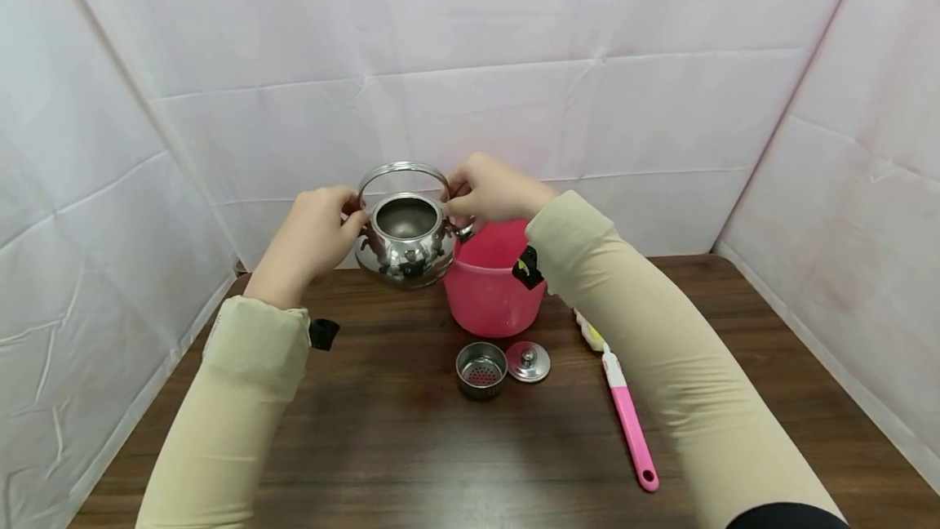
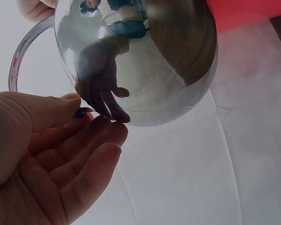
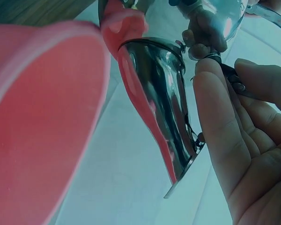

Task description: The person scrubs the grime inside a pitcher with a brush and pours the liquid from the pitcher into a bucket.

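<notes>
A shiny steel teapot (image 1: 411,264) is held up at the back of the table, its round mouth uncovered and facing the head camera. My left hand (image 1: 316,227) pinches the left foot of its arched handle. The right hand (image 1: 499,186) pinches the handle's other foot, thumb against fingers, above the spout (image 3: 159,108). That spout points right, toward a pink bucket (image 1: 495,304), and its tip overlaps the bucket's left rim in the head view. In the left wrist view the teapot's polished belly (image 2: 178,70) mirrors the left hand.
In front of the bucket stand a small steel strainer cup (image 1: 481,371) with a perforated bottom and a round knobbed lid (image 1: 530,361). A pink-handled brush (image 1: 633,431) lies to the right, its white head partly behind the right sleeve. White cloth walls (image 1: 470,121) enclose the wooden table (image 1: 382,447).
</notes>
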A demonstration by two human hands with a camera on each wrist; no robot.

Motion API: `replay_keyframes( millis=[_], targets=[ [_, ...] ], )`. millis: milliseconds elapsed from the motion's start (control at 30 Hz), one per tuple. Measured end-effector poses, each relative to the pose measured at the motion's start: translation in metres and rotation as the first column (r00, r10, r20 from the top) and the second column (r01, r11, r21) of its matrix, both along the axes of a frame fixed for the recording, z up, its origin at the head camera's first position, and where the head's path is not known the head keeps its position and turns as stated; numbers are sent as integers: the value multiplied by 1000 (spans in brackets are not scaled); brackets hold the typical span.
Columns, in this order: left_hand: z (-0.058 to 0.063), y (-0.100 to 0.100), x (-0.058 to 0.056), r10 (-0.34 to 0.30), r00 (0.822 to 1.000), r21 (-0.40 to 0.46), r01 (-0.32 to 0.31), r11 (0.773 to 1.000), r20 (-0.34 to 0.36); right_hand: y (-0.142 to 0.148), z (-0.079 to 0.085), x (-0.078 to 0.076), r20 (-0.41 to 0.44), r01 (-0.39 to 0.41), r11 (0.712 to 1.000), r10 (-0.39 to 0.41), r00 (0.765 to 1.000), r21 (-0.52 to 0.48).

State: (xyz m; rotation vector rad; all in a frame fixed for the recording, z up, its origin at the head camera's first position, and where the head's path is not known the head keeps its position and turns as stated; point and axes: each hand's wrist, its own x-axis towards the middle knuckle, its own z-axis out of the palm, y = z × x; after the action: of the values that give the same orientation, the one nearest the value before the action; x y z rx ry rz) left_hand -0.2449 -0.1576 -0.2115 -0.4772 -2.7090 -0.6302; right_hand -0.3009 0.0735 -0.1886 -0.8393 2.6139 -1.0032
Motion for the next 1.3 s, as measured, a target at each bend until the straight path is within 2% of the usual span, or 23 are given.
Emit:
replay_keyframes(
  millis=[267,733,1033,1300],
  targets=[
    [9,12,-7,-3,1000,-10,3,1000,-1,11,8,-3,-27,32,999,-32,999,-2],
    [15,36,-25,2,1000,-16,-2,1000,-22,35,20,-7,-48,96,995,-96,994,11],
    [19,52,-32,-3,1000,-49,1,999,-27,51,21,-12,-68,109,994,-108,992,12],
    [19,63,-40,-23,999,-29,22,999,-40,63,27,-10,-101,141,989,-136,986,43]
  ],
)
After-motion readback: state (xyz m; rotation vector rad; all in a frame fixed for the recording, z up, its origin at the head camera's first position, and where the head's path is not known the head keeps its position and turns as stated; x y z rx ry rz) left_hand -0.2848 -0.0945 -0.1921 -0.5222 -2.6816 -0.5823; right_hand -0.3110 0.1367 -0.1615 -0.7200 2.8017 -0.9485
